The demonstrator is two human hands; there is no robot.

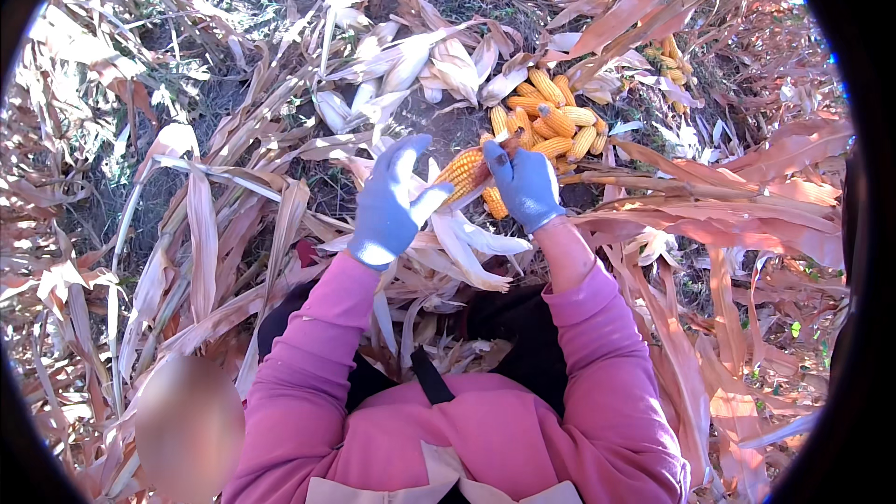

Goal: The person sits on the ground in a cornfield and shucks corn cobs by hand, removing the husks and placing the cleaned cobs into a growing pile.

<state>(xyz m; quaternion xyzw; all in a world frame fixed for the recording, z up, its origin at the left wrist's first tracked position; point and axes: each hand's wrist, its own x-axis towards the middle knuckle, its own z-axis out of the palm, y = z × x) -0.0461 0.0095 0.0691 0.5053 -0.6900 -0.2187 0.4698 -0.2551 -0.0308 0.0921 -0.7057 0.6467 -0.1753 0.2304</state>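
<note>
Between my gloved hands is a yellow corn ear point(460, 176), its pale husk point(469, 241) peeled back and hanging below it. My right hand point(521, 182) grips the brown silk and tip end of this ear. At the ear's other end, my left hand point(397, 199) has its fingers spread, the thumb close to the kernels; whether it touches them I cannot tell. Just beyond my right hand lies a pile of husked corn ears point(553, 115), and one more bare ear point(495, 202) shows under the held one.
Several ears still in pale husks point(392, 77) lie on the soil ahead. A smaller group of bare ears point(672, 66) is farther right. Dry corn stalks point(686, 189) and leaves surround me on both sides. A blurred patch covers something at the lower left.
</note>
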